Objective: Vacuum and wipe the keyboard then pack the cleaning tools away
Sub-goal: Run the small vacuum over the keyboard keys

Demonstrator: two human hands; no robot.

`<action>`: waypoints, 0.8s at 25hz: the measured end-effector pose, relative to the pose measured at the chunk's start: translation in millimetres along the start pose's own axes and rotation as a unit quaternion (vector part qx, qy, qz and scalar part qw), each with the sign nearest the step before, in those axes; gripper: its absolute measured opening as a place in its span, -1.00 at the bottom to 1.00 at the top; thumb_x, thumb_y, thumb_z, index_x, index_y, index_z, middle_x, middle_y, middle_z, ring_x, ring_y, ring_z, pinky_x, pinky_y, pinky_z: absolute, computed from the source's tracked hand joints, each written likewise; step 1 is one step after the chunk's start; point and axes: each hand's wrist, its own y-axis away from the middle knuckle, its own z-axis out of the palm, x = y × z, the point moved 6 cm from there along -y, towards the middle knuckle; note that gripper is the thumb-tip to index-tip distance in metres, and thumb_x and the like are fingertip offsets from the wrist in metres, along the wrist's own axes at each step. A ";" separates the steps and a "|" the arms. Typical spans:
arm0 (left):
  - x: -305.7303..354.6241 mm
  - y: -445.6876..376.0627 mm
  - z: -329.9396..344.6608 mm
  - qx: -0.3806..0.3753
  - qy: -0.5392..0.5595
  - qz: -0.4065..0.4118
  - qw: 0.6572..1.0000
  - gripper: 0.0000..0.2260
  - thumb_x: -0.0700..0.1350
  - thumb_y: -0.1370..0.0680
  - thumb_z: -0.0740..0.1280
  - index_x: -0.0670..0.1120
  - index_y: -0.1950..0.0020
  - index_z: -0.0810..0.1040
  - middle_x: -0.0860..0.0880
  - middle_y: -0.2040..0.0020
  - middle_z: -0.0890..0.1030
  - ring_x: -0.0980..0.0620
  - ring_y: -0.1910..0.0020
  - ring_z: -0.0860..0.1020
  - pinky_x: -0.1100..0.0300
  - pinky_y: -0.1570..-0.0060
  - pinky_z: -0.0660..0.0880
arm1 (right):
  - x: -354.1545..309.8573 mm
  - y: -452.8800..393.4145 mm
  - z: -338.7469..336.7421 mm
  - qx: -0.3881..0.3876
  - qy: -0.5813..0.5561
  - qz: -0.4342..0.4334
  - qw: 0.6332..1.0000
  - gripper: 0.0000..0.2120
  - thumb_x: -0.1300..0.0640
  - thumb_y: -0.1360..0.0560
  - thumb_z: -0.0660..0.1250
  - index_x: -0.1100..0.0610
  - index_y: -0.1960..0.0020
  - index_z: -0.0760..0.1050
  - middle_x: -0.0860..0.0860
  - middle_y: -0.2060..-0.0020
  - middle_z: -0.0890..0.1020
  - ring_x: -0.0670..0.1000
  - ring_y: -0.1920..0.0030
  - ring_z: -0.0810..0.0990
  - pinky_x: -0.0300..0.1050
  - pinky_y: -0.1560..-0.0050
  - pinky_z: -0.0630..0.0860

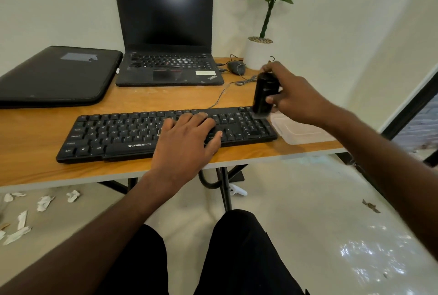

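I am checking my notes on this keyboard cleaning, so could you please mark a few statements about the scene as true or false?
1. The right hand grips a black handheld vacuum. True.
2. The left hand rests flat on the keyboard. True.
3. The laptop lid is closed. False: it is open, its screen dark.
4. The vacuum is over the keyboard's left end. False: it is at the right end.
5. A clear plastic box sits to the right of the keyboard. True.
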 end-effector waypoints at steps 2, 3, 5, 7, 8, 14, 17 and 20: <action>-0.5 -0.6 -0.1 -0.004 0.002 0.000 1.000 -0.64 0.20 -0.72 0.13 0.07 -0.36 0.55 0.06 -0.38 0.57 -0.03 -0.35 0.50 -0.08 -0.26 0.35 | -10.0 -14.3 15.1 0.046 -0.008 -0.016 0.999 -0.42 0.43 -0.51 0.35 0.05 -0.41 0.29 0.06 -0.18 0.53 0.07 -0.12 0.55 -0.26 0.16 0.54; -0.3 -1.0 -0.5 -0.007 0.005 -0.001 1.000 -0.64 0.21 -0.72 0.13 0.07 -0.35 0.55 0.07 -0.38 0.57 -0.03 -0.35 0.49 -0.08 -0.27 0.34 | -10.1 -20.3 22.8 0.044 -0.006 -0.014 0.999 -0.42 0.42 -0.51 0.35 0.05 -0.42 0.28 0.09 -0.19 0.54 0.09 -0.14 0.56 -0.22 0.13 0.55; -0.1 -1.0 -1.0 -0.011 0.014 -0.003 1.000 -0.64 0.21 -0.72 0.13 0.08 -0.35 0.56 0.08 -0.39 0.56 -0.02 -0.36 0.48 -0.07 -0.28 0.33 | -3.4 -22.8 30.5 0.022 0.014 0.007 1.000 -0.43 0.40 -0.53 0.35 0.05 -0.43 0.26 0.10 -0.17 0.54 0.13 -0.15 0.56 -0.08 0.08 0.58; -0.3 -1.0 -1.1 -0.011 0.016 -0.007 1.000 -0.63 0.21 -0.72 0.14 0.08 -0.36 0.57 0.08 -0.40 0.56 -0.02 -0.37 0.47 -0.08 -0.29 0.33 | 4.1 -8.6 24.5 -0.007 0.027 0.030 0.999 -0.44 0.38 -0.55 0.34 0.03 -0.44 0.25 0.07 -0.13 0.55 0.12 -0.11 0.57 -0.07 0.12 0.57; -0.8 -1.3 -1.1 -0.011 0.017 -0.009 1.000 -0.63 0.21 -0.72 0.14 0.08 -0.36 0.57 0.07 -0.40 0.56 -0.02 -0.38 0.47 -0.09 -0.30 0.33 | 8.1 1.5 18.8 -0.028 0.019 0.039 0.999 -0.46 0.37 -0.57 0.34 0.01 -0.43 0.26 0.06 -0.13 0.55 0.10 -0.09 0.59 -0.03 0.11 0.61; -0.9 -0.1 -1.1 0.000 0.020 -0.003 1.000 -0.65 0.19 -0.72 0.16 0.07 -0.35 0.58 0.07 -0.41 0.56 -0.04 -0.38 0.47 -0.11 -0.29 0.35 | 22.2 43.5 -8.7 -0.048 -0.007 0.088 0.995 -0.51 0.38 -0.58 0.34 -0.01 -0.39 0.34 0.00 -0.13 0.57 0.01 -0.05 0.60 0.07 -0.03 0.65; -0.1 -0.7 -1.3 -0.007 0.021 -0.002 1.000 -0.66 0.18 -0.72 0.17 0.06 -0.36 0.58 0.07 -0.42 0.56 -0.05 -0.39 0.47 -0.12 -0.30 0.34 | 14.3 36.5 -1.8 0.087 -0.046 0.072 0.993 -0.50 0.38 -0.57 0.33 0.06 -0.42 0.30 0.00 -0.12 0.54 0.01 -0.08 0.54 -0.26 0.10 0.53; 0.0 -0.2 -1.2 -0.006 0.020 -0.001 1.000 -0.66 0.18 -0.72 0.17 0.06 -0.35 0.58 0.06 -0.41 0.56 -0.05 -0.38 0.48 -0.13 -0.29 0.35 | 19.8 37.5 3.2 0.062 -0.017 0.090 0.994 -0.48 0.36 -0.59 0.30 0.06 -0.47 0.26 0.04 -0.14 0.53 0.03 -0.05 0.53 -0.32 0.21 0.41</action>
